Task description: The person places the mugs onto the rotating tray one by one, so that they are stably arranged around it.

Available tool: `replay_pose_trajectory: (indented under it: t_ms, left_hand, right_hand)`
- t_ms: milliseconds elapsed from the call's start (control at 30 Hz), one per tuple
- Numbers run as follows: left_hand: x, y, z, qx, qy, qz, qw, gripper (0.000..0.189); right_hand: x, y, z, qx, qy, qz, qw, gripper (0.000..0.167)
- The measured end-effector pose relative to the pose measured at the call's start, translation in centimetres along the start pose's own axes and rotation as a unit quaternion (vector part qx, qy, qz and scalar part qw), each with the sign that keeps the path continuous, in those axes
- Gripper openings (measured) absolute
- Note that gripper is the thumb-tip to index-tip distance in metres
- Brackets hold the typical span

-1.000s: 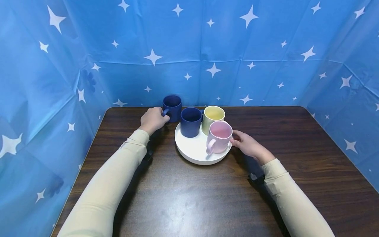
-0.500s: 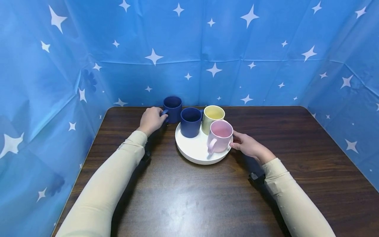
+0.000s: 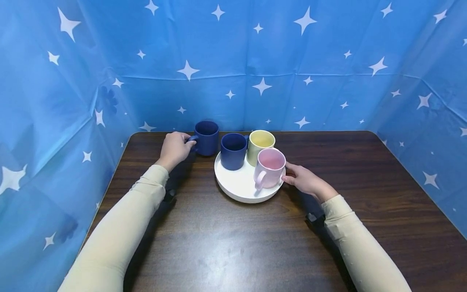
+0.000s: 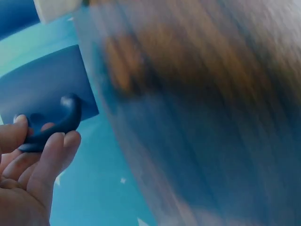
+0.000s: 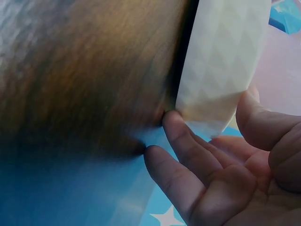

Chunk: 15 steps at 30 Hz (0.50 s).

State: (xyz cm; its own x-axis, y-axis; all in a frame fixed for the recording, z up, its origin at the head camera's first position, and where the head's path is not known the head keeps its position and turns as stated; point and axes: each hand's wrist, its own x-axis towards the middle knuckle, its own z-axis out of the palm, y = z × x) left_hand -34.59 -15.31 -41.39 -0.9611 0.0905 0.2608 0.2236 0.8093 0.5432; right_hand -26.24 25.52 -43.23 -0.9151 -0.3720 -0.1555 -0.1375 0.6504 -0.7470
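Note:
In the head view, my left hand [image 3: 174,149] grips the handle of a dark blue mug [image 3: 206,139], left of a round white tray [image 3: 233,184]. The left wrist view shows my fingers and thumb around that mug's handle [image 4: 70,117]; whether its base touches the table I cannot tell. On the tray stand a second dark blue mug [image 3: 233,152], a yellow mug [image 3: 260,142] and a pink mug [image 3: 270,168], all upright. My right hand [image 3: 304,178] holds the tray's right edge, thumb at the rim and fingers against the patterned outer side [image 5: 218,61].
The brown wooden table [image 3: 226,243] extends in front of the tray and to both sides. A blue curtain with white stars [image 3: 262,48] hangs behind the table and along its left and right sides.
My left hand has drawn the blue mug left and slightly nearer, widening its gap from the mugs on the tray. My right hand and the tray stay nearly still.

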Motion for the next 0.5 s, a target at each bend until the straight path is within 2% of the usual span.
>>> replay_pose_trajectory:
  t_ms: [167, 333, 500]
  left_hand:
    - [-0.6, -0.7, -1.9, -0.008, 0.018, -0.002, 0.9998, 0.03]
    - [-1.4, -0.8, -3.9, -0.014, 0.024, -0.017, 0.9995, 0.032]
    - [-2.6, -0.8, -5.7, -0.009, 0.033, -0.01, 0.9994, 0.031]
  right_hand:
    - [0.1, 0.1, -0.1, 0.005, -0.003, 0.01, 0.9999, 0.064]
    - [0.1, 0.2, -0.2, 0.0, -0.006, 0.013, 0.9999, 0.063]
    - [-0.1, 0.0, -0.2, -0.013, -0.004, 0.013, 0.9998, 0.064]
